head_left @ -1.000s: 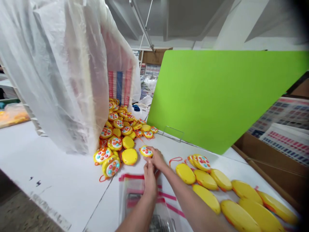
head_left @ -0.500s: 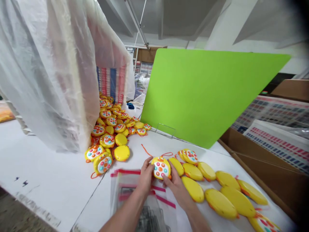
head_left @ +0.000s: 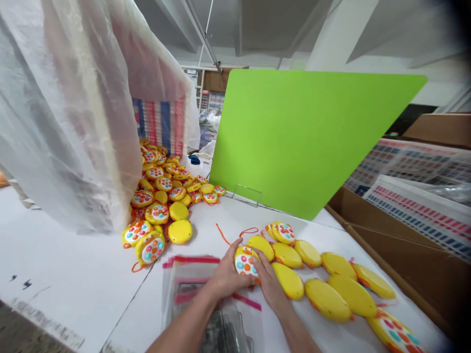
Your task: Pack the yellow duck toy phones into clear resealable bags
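Note:
Between my two hands is a yellow chick-shaped toy (head_left: 246, 262), its white face with coloured round buttons turned up. My left hand (head_left: 228, 272) is wrapped round its left side, thumb along the lower edge. On the right side, my right hand (head_left: 268, 274) grips it too, fingers over the buttons. An orange cord (head_left: 249, 231) lies just behind it. Right of my hands, several like toys (head_left: 329, 300) lie mostly yellow back up. Under my forearms are clear zip bags (head_left: 191, 267) with pink-red seals and dark contents I cannot make out.
A heap of the same toys (head_left: 165, 184) spills from a striped bag with a whitish plastic liner (head_left: 73, 122) at left. A green board (head_left: 305, 142) stands at the back, by a wire stand (head_left: 247, 194). Along the right edge is an open cardboard box (head_left: 390, 245).
My left hand has shifted its hold, its thumb now under the toy's lower edge. My right fingers have come over the buttons. The whole view has shifted slightly.

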`<state>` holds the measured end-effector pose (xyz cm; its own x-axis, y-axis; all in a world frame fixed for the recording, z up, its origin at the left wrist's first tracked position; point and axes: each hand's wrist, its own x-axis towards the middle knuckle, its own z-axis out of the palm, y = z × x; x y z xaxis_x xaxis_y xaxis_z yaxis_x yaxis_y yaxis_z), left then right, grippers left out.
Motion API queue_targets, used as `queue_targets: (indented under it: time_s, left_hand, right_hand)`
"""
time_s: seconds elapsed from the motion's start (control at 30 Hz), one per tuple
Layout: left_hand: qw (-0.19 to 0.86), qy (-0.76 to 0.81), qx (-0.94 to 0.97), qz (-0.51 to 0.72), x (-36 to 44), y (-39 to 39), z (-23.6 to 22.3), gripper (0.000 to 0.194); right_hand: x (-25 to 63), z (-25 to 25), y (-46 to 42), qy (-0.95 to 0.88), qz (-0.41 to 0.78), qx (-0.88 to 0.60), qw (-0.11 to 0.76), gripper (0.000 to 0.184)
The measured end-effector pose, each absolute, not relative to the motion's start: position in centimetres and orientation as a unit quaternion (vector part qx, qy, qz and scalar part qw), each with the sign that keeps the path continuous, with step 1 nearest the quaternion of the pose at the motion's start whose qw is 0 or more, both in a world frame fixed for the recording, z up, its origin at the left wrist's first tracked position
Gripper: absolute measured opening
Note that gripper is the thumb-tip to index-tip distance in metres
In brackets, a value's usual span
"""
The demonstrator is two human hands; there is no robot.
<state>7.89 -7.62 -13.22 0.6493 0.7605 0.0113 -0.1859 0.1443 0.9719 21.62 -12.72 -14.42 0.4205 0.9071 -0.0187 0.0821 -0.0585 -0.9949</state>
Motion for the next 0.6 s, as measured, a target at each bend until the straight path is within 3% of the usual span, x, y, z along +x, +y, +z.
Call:
queue_targets:
  time_s: [0.33,0.5,0.6]
  left_hand:
    - [0.774,0.190,0.497,0.343,8.3,-7.5,-14.2,0.092]
    - [0.716,0.246,0.503,0.417,8.4,-6.8,-14.7,0.072]
    - [0.696,0.277,0.483,0.453,8.5,-6.3,-14.9,0.071]
  right_hand:
    - [21.6,-14.5,-13.0,-0.415,0.364,-0.608,0.571,0.057]
    - [20.6,-13.9,-12.9,-0.448,0.344,-0.615,0.550,0.056]
    - [20.2,-13.4,-12.8,-0.461,0.317,-0.621,0.549,0.058]
